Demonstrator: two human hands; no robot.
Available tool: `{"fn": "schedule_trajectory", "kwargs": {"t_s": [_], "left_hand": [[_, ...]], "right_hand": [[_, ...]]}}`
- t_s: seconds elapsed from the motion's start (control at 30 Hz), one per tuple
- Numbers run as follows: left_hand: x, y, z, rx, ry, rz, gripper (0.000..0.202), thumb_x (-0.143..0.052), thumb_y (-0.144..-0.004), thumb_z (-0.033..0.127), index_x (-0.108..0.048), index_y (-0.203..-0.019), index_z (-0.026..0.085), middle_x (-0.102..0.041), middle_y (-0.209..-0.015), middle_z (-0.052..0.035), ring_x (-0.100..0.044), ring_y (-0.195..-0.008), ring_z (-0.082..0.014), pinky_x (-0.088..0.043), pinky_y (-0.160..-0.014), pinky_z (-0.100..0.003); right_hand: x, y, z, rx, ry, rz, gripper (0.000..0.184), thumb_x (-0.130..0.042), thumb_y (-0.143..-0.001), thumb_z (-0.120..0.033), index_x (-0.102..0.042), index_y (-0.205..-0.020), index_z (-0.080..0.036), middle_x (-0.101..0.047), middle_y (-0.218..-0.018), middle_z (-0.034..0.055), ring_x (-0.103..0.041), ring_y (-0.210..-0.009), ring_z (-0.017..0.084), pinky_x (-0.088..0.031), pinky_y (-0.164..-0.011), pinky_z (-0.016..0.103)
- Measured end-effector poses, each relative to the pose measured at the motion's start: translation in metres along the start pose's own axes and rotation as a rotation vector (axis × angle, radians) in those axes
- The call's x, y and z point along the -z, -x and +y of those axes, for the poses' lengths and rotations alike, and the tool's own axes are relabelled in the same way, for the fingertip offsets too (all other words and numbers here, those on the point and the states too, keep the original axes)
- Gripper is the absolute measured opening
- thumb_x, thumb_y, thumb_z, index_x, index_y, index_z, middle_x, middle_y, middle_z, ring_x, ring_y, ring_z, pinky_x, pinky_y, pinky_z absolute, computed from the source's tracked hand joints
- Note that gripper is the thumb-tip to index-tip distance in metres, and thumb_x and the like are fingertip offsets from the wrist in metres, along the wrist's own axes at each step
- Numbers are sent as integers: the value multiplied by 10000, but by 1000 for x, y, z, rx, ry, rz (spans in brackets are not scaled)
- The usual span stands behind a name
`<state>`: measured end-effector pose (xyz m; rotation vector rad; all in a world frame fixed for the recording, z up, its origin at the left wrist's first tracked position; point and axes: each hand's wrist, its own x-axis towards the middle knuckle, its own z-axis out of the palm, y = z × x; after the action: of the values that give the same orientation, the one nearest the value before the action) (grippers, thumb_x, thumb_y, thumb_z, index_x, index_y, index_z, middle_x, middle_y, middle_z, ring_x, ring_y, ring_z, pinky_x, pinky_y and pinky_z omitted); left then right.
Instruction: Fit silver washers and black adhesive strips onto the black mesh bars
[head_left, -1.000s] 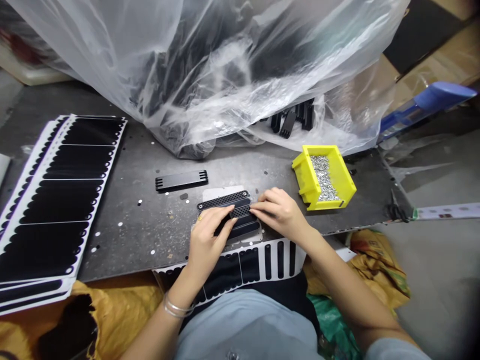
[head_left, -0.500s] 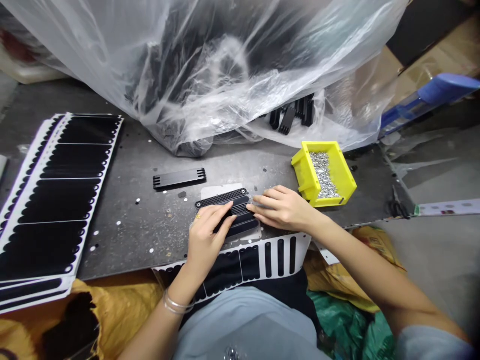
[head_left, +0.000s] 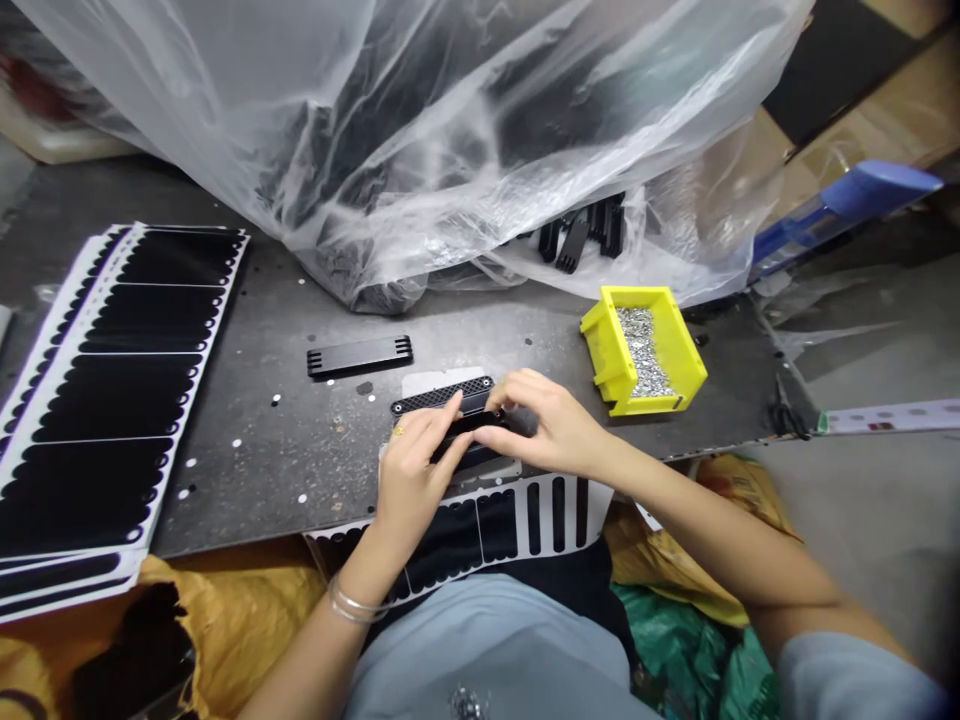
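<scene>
Gripping black strip (head_left: 469, 424) between left hand (head_left: 411, 490) and right hand (head_left: 551, 425)

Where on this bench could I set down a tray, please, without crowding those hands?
The widest patch of dark bench lies between the stacked black-strip sheets and the left hand, below the black bar, with white specks. A smaller patch lies right of the yellow bin. It is crowded at the right hand, over the black mesh strips.

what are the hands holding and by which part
The left hand and right hand hold a black plastic strip between their fingers, apparently by its two ends; the fingers partly hide it.
</scene>
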<state>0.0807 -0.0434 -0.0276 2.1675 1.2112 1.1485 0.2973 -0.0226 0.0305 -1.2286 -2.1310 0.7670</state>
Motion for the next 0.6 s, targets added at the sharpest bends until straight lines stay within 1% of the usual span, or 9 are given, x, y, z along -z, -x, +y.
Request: {"fn": "schedule_trajectory", "kwargs": {"t_s": [0.1, 0.17, 0.2, 0.27, 0.37, 0.43, 0.5, 0.6], "left_hand": [[3, 2, -1, -11, -30, -59, 812, -745, -923, 421, -341, -1607, 253, -720, -1257, -113, -665, -1161, -266, -524, -1044, -464], [5, 3, -2, -13, -44, -103, 909, -771, -884, 474, -296, -1625, 249, -702, -1301, -126, -646, -1197, -285, -517, -1060, -480], [6, 4, -3, -15, -48, -119, 903, -772, -881, 475, -307, -1621, 250, -703, -1299, -125, -647, -1192, -283, -521, -1056, -479], [6, 5, -4, -26, -56, -118, 824, -775, -885, 449, -388, -1583, 243, -720, -1262, -116, -660, -1153, -273, -542, -1032, -471], [5, 6, -5, -83, -74, -73, 579, -776, -897, 384, -586, -1424, 238, -748, -1206, -99, -670, -1128, -266, -574, -996, -465], [5, 6, -6, -128, -80, -52, 456, -773, -905, 357, -659, -1330, 237, -762, -1191, -86, -675, -1137, -267, -588, -989, -470], [5, 6, -7, -157, -84, -52, 442, -779, -899, 371, -677, -1304, 227, -772, -1177, -85, -681, -1144, -271, -597, -985, -475], [6, 5, -8, -184, -94, -52, 493, -801, -870, 429, -679, -1290, 201, -777, -1166, -98, -687, -1147, -280, -612, -971, -472]], "right_hand": [[-10, -4, 2, -158, -147, 4, 216, -634, -967, -374, -605, -835, -206, -632, -792, 4, -582, -734, 149, -487, -710, 299], [-15, -3, 10, -212, -237, 23, 211, -619, -974, -349, -597, -822, -204, -623, -786, 0, -573, -706, 137, -483, -682, 284], [-17, -2, 14, -219, -265, 47, 215, -631, -969, -349, -597, -814, -203, -625, -807, 6, -577, -716, 136, -487, -684, 281], [-20, 3, 22, -209, -279, 107, 226, -655, -958, -344, -602, -794, -198, -617, -882, 22, -577, -733, 130, -491, -681, 278], [-24, 9, 28, -203, -265, 148, 229, -676, -948, -342, -622, -783, -192, -578, -952, 28, -545, -697, 107, -480, -636, 267], [-25, 12, 29, -206, -270, 151, 230, -683, -946, -349, -632, -783, -195, -582, -949, 30, -550, -705, 114, -487, -635, 272], [-26, 13, 28, -193, -275, 164, 240, -681, -948, -352, -627, -771, -198, -607, -933, 35, -577, -747, 135, -502, -656, 285], [-25, 13, 28, -158, -268, 170, 247, -671, -954, -340, -617, -757, -202, -630, -917, 37, -603, -788, 154, -516, -688, 304]]}}
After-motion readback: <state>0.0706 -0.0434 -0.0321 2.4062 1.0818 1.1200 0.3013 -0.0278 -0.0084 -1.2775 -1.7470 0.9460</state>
